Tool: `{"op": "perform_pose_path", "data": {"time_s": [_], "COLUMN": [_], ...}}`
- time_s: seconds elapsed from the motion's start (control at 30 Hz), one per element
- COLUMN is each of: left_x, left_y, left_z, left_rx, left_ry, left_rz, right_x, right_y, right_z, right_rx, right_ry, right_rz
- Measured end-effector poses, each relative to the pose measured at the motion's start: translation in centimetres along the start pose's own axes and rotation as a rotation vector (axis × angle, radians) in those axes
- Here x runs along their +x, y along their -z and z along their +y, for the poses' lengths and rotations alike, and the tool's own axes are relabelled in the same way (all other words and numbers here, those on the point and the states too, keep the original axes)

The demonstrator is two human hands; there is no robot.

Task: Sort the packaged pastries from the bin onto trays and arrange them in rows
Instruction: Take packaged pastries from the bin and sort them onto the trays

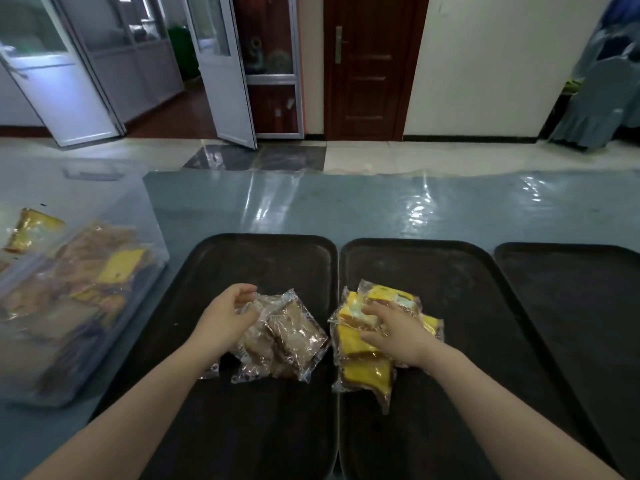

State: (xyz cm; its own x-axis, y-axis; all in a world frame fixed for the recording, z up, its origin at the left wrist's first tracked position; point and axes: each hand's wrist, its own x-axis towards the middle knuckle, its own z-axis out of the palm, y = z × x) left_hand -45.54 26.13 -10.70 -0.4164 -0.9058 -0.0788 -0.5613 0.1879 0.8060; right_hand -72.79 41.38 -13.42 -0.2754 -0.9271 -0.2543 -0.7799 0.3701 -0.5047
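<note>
Head view takes in a blue table (381, 206) bearing three black trays: left tray (263, 265), middle tray (450, 271), right tray (571, 289). At nine o'clock, a clear bin (138, 209) holds more packaged pastries. Brown pastry packs (294, 337) are heaped on the left tray, yellow pastry packs (360, 344) on the middle one. Left hand (225, 317) curls, pinching a brown wrapper; right hand (398, 330) rests spread-fingered atop the yellow heap.

No readable text is showing: print on the pastry wrappers (294, 336) beside the left hand (227, 315) is blurring out.
</note>
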Motion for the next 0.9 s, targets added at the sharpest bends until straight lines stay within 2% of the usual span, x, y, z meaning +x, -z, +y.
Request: {"op": "perform_pose_path", "data": {"time_s": [0.23, 0.67, 0.9], "left_x": [-3.0, -11.0, -10.9], "left_y": [5.5, 25.9, 34.3], "left_z": [-0.6, -4.5, -8.3], "left_rx": [-0.161, -0.35, -0.366], "left_ry": [-0.109, -0.363, -0.371], "left_rz": [-0.031, 0.005, 0.085], "right_x": [-2.0, -3.8, -2.5], "right_y": [-0.3, -5.4, -7.1], "right_z": [-7.8, -31.8, -41.5], "right_rx": [0.064, 0.147, 0.188], "right_ry": [0.007, 0.214, 0.331], "right_rz": [0.162, 0.32, 0.367]}}
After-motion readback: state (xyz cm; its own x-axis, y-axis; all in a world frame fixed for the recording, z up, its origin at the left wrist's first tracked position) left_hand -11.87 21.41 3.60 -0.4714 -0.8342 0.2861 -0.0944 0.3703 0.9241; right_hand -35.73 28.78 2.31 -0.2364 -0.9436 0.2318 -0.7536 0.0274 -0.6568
